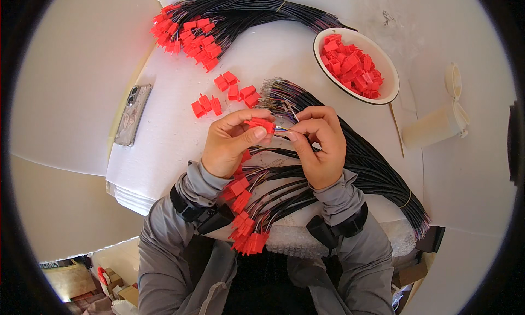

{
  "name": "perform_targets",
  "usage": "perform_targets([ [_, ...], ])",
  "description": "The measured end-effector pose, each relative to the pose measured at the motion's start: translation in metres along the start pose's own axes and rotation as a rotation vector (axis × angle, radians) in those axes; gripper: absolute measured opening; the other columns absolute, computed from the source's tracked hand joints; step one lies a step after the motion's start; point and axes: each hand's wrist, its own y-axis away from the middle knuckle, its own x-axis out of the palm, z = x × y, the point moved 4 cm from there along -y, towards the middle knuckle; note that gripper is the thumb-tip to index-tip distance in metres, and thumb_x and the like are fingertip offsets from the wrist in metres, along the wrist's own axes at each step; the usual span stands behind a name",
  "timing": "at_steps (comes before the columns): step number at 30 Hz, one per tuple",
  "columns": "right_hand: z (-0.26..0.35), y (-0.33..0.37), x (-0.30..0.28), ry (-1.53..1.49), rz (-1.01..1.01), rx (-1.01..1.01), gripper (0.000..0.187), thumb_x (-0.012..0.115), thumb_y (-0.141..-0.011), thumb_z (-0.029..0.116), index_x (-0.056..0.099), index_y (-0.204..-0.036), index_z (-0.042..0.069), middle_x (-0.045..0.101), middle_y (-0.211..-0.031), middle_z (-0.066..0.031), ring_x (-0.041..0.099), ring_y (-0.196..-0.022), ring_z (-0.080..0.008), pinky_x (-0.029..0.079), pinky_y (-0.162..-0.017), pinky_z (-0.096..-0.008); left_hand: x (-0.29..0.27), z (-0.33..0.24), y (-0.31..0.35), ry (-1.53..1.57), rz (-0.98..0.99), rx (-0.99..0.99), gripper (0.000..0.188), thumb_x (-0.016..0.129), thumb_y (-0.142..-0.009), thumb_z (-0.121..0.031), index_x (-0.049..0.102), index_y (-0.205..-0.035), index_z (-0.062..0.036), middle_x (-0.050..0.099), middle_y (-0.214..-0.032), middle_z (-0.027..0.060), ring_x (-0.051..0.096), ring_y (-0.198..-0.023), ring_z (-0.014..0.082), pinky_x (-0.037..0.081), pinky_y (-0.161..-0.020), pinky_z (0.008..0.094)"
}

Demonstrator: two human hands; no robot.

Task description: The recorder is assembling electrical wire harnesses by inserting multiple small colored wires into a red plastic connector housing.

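Note:
Between the thumb and fingers of my left hand (pixel 232 137) is a red plastic connector housing (pixel 261 124). My right hand (pixel 319 145) pinches thin coloured wires (pixel 281 130) at the housing's right side; how deep their ends sit I cannot tell. Beyond and right of my hands lies a thick bundle of black cables (pixel 361 145) with bare terminal ends (pixel 273 87) at the far left. Under my wrists, several cables carry red connectors (pixel 240 216) on their near ends. Loose red housings (pixel 235 90) lie just beyond my left hand.
A white bowl with a dark rim (pixel 389 90) holds many red housings at the far right. Another cable bundle (pixel 246 11) with red connectors lies at the back. A phone (pixel 133 115) rests on the left, a thin stick (pixel 396 130) and a pale lidded container (pixel 429 128) on the right.

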Motion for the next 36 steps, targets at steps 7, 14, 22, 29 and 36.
perform_targets([
  [7,0.0031,0.0008,0.0003,0.017,0.016,-0.022,0.011,0.063,-0.072,-0.002,0.059,-0.082,0.002,0.051,-0.090,-0.0105,0.053,-0.075,-0.0188,0.043,-0.065,-0.0259,-0.0016,0.0004,0.0005,-0.066,0.008,-0.012,0.032,0.062,-0.081,-0.007,0.055,-0.111,0.0006,0.062,-0.097,0.0123,0.061,-0.082,0.0173,0.052,-0.074,0.0303],
  [14,0.0037,-0.0012,0.0002,0.096,0.017,-0.037,0.011,0.063,-0.073,-0.002,0.060,-0.082,0.002,0.051,-0.089,-0.0101,0.052,-0.071,-0.0159,0.042,-0.058,-0.0240,-0.0002,-0.0012,0.0012,-0.103,0.014,0.013,0.032,0.062,-0.081,-0.007,0.056,-0.112,0.0007,0.062,-0.095,0.0118,0.061,-0.079,0.0177,0.052,-0.073,0.0310],
  [22,0.0050,0.0000,0.0008,0.061,0.030,-0.117,0.011,0.062,-0.073,-0.003,0.061,-0.083,0.003,0.051,-0.089,-0.0087,0.050,-0.065,-0.0142,0.041,-0.056,-0.0234,-0.0008,-0.0018,0.0011,-0.104,0.025,-0.043,0.031,0.061,-0.083,-0.009,0.056,-0.111,0.0023,0.063,-0.089,0.0075,0.057,-0.074,0.0112,0.049,-0.069,0.0243],
  [29,0.0026,0.0016,0.0012,0.064,0.042,-0.118,0.011,0.062,-0.073,-0.003,0.062,-0.082,0.003,0.050,-0.088,-0.0092,0.049,-0.064,-0.0147,0.040,-0.056,-0.0234,-0.0009,-0.0012,0.0016,-0.146,0.030,-0.074,0.030,0.061,-0.082,-0.009,0.057,-0.111,0.0018,0.062,-0.085,0.0061,0.057,-0.072,0.0108,0.048,-0.068,0.0235],
  [36,0.0048,0.0018,0.0013,0.073,0.051,-0.110,0.010,0.062,-0.074,-0.003,0.061,-0.082,0.002,0.050,-0.088,-0.0102,0.050,-0.062,-0.0144,0.041,-0.054,-0.0230,0.0002,-0.0009,0.0014,-0.140,0.060,-0.094,0.030,0.062,-0.081,-0.005,0.057,-0.109,0.0022,0.062,-0.087,0.0065,0.057,-0.074,0.0113,0.048,-0.070,0.0237],
])
